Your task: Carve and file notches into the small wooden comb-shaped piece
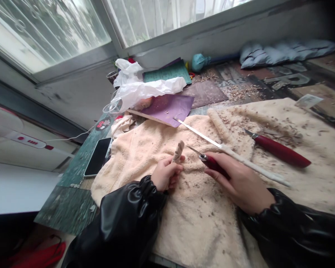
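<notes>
My left hand (167,173) is closed around a small pale carved wood piece (178,152), whose upper end sticks out above the fingers. In my right hand (241,182) is a carving knife (212,162) with a dark red handle. Its narrow blade points up and left toward the wood, with a gap between them. Beyond my right hand lies a long thin tool (226,149) with a flat metal blade and a whitish wrapped handle. Farther right rests a second red-handled knife (281,149). Both hands are over a cream fleece cloth (195,223) strewn with wood shavings.
A black-screened phone (98,157) lies at the table's left edge, near a white fan (28,137). Toward the window are a crumpled white plastic bag (153,89), a purple sheet (170,108), a green mat (169,73) and a blue-wrapped round object (199,62).
</notes>
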Demonstrator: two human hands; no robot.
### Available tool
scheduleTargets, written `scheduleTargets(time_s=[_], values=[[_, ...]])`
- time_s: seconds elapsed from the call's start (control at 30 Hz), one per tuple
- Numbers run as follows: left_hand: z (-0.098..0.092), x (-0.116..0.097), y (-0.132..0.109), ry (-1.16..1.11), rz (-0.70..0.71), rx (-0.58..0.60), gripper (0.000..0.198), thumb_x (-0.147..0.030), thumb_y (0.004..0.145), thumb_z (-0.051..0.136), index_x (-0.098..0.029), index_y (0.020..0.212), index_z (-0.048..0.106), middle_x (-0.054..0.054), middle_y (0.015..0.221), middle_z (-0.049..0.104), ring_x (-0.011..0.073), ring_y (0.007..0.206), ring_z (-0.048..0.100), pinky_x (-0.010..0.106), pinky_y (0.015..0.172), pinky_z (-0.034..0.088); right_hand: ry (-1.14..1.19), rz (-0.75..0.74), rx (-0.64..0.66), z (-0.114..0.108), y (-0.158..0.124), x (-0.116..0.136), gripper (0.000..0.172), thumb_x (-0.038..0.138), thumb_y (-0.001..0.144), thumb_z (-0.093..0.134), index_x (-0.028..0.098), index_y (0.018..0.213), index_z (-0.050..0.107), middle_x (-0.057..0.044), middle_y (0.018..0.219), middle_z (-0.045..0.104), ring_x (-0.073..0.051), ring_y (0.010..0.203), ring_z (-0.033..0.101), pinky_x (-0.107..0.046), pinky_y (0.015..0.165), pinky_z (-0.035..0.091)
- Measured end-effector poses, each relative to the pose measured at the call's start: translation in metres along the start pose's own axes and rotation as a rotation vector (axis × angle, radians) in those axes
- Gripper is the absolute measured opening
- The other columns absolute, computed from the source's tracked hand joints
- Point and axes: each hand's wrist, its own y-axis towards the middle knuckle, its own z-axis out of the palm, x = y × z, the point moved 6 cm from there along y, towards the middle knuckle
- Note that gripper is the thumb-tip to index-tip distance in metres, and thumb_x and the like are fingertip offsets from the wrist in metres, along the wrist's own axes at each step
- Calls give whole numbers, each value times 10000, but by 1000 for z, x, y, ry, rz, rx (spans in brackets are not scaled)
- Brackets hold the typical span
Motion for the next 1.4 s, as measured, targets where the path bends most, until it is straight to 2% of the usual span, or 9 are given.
scheduleTargets(time_s=[0.2, 0.47, 0.73, 0.87, 1.03, 1.1, 1.17, 1.4], values=[[1, 2, 1, 28, -1, 15, 355, -226, 573, 549, -154, 913, 477, -108, 456, 350, 20, 287, 260, 145, 281, 169, -32, -45, 90, 12, -3, 3, 271, 365, 878, 377, 191, 971, 563, -51, 879, 655, -148, 757, 624, -232, 639, 476], [1, 2, 1, 22, -11, 23, 354, -222, 577, 547, -165, 919, 472, -103, 478, 354, 19, 290, 256, 143, 273, 174, -224, -110, 61, 13, -7, 0, 284, 366, 883, 386, 188, 1017, 563, -37, 898, 670, -121, 702, 626, -203, 587, 429], [0, 4, 2, 23, -12, 11, 338, -245, 600, 554, -162, 917, 474, -104, 476, 344, 17, 295, 258, 140, 280, 174, -378, -54, 19, 17, -11, 3, 298, 393, 874, 389, 203, 950, 605, -19, 742, 660, -116, 602, 604, -202, 518, 374], [0, 4, 3, 32, 0, -30, 308, -260, 600, 555, -160, 881, 475, -101, 454, 350, 19, 282, 237, 142, 270, 156, -281, 52, 60, 20, -11, 1, 348, 418, 876, 346, 190, 908, 607, -37, 713, 656, -136, 591, 605, -217, 505, 382], [1, 4, 2, 78, 54, -46, 251, -236, 597, 558, -158, 822, 478, -114, 378, 292, 27, 268, 215, 141, 262, 151, 94, 194, 335, 24, -6, -7, 320, 406, 870, 346, 211, 812, 593, 8, 611, 615, -120, 536, 566, -210, 495, 401], [1, 4, 2, 82, 66, -38, 244, -228, 602, 557, -156, 823, 482, -119, 364, 266, 29, 269, 209, 140, 264, 155, 174, 206, 379, 23, -4, -9, 310, 406, 869, 354, 218, 787, 586, 21, 602, 600, -112, 540, 553, -204, 508, 406], [1, 4, 1, 65, 63, -27, 269, -225, 606, 554, -157, 858, 489, -115, 374, 282, 27, 276, 207, 139, 268, 151, 136, 174, 336, 21, -3, -10, 295, 407, 862, 369, 210, 802, 580, 16, 609, 596, -117, 546, 552, -212, 514, 404], [1, 3, 2, 47, 43, 0, 346, -220, 599, 554, -154, 934, 498, -114, 358, 293, 34, 280, 208, 142, 273, 146, -244, -85, 61, 16, -9, 1, 314, 395, 882, 334, 167, 814, 539, -19, 634, 596, -123, 500, 562, -222, 463, 360]])
